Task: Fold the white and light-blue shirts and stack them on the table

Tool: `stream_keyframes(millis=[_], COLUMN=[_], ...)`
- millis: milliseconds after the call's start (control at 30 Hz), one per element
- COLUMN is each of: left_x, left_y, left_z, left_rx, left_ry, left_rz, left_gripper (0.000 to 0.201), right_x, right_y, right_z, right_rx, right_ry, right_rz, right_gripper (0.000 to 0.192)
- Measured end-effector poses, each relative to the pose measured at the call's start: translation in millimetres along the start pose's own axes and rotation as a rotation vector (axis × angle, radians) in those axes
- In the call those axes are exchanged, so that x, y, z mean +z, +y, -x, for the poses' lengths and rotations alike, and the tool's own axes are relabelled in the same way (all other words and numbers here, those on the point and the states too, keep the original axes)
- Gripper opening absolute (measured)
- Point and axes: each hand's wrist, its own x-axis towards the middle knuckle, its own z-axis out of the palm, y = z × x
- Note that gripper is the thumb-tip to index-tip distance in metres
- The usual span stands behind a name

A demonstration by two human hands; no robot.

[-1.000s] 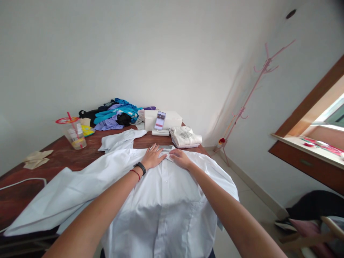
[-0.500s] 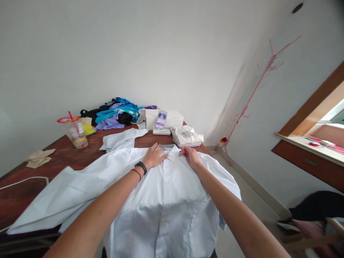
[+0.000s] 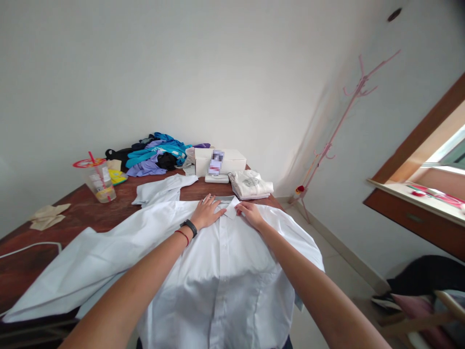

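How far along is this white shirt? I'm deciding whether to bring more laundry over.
Done: one folded garment sits by the white box. In hand: the white shirt lies spread front-up on the table, sleeves unfolded, with the left hand flat by the collar and the right hand at its point. Left: the clothes pile and the pale garment.

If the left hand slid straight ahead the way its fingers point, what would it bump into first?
Probably the collar of the white button-up shirt: the left hand lies flat with fingertips right at its edge. Past that, bare brown wooden table, then perhaps the folded cream garment, though depth is hard to judge.
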Motion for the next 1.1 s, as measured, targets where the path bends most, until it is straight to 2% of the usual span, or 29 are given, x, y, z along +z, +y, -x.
stream_keyframes(millis=[633, 800, 933, 1033, 1100], left_x=[-3.9, -3.2, -1.7, -1.5, -1.6], left_y=[2, 0, -1, -1, -1], left_z=[1, 1, 0, 0, 0], left_rx=[-0.007, 0.001, 0.0, 0.0, 0.0], left_ry=[-0.015, -0.007, -0.003, 0.001, 0.005], left_rz=[-0.023, -0.025, -0.007, -0.001, 0.006], left_gripper=[0.068, 0.067, 0.066, 0.065, 0.066], right_x=[4, 0, -30, -70, -102], right_y=[0, -11, -17, -6, 11], right_z=[0, 16, 59, 103, 133], right_rx=[-0.037, -0.078, -0.16, -0.184, -0.117], right_ry=[0.034, 0.022, -0.002, 0.061, 0.159], right_rz=[0.15, 0.244, 0.418, 0.619, 0.743], right_gripper=[0.031, 0.026, 0.022, 0.027, 0.03])
